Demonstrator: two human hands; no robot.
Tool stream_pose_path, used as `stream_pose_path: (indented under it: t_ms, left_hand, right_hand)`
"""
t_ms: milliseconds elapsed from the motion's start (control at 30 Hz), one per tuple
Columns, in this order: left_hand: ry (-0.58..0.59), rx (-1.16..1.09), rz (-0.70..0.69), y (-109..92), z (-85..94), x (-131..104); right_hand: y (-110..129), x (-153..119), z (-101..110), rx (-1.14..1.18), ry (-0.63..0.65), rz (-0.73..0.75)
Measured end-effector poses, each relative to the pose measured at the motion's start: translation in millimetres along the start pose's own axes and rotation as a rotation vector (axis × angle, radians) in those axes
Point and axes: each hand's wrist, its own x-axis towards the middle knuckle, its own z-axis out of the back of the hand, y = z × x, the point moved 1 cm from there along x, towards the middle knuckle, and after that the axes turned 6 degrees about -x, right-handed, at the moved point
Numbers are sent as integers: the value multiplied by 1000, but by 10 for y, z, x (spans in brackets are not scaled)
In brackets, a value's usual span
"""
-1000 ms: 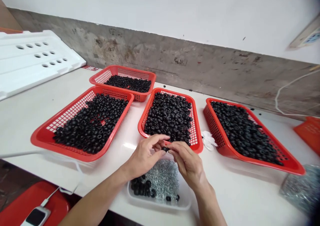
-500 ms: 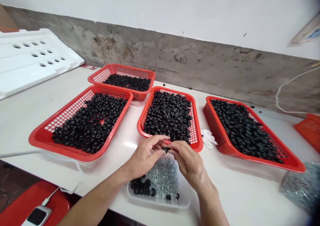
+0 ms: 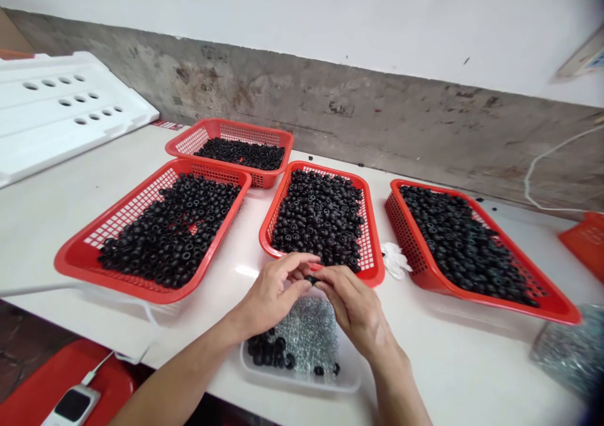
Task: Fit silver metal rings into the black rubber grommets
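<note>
Between the fingertips of my left hand (image 3: 276,291) and my right hand (image 3: 353,303) is a small round black part (image 3: 311,280), partly covered by the fingers. Both hands pinch it above a clear plastic tub (image 3: 346,379). Small shiny metal pieces (image 3: 311,338) fill much of the tub, and several black ring-like parts (image 3: 268,350) lie at its left side. Just beyond my fingers stands a red basket (image 3: 375,231) heaped with black ring-shaped parts (image 3: 318,218).
More red baskets of black parts stand at left (image 3: 78,265), back (image 3: 226,124) and right (image 3: 500,309). A crumpled white tissue (image 3: 395,260) lies between two baskets. A bag of metal pieces (image 3: 569,350) sits at right, a white foam panel (image 3: 51,124) at left. A cabled device (image 3: 70,406) rests on a red stool (image 3: 101,369).
My hands stay together over the tub, the fingertips shifting very slightly around the black part. The view has moved a little.
</note>
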Motion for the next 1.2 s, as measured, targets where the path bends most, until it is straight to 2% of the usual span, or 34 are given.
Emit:
stream_pose_path:
  t_ms: [200, 333, 567, 667, 767, 933, 1067, 1200]
  left_hand:
    - [24, -358, 159, 50, -3, 6]
    - [-11, -506, 188, 60, -6, 32]
    - [-14, -508, 195, 27, -3, 24]
    - [35, -470, 193, 19, -11, 22]
    - [88, -390, 183, 16, -17, 22]
    - [74, -362, 209, -3, 2, 21]
    - [92, -384, 203, -39, 22, 23]
    - [117, -404, 223, -21, 36, 11]
  right_hand:
    - [58, -32, -30, -60, -64, 56]
    - [77, -29, -29, -136, -60, 82]
    - [116, -2, -5, -200, -114, 112]
    - [115, 5, -3, -213, -126, 131]
    - [98, -1, -16, -220, -93, 131]
    - [81, -24, -24, -181, -33, 74]
    - [100, -26, 4, -45, 12, 33]
    - [130, 6, 57, 180, -52, -38]
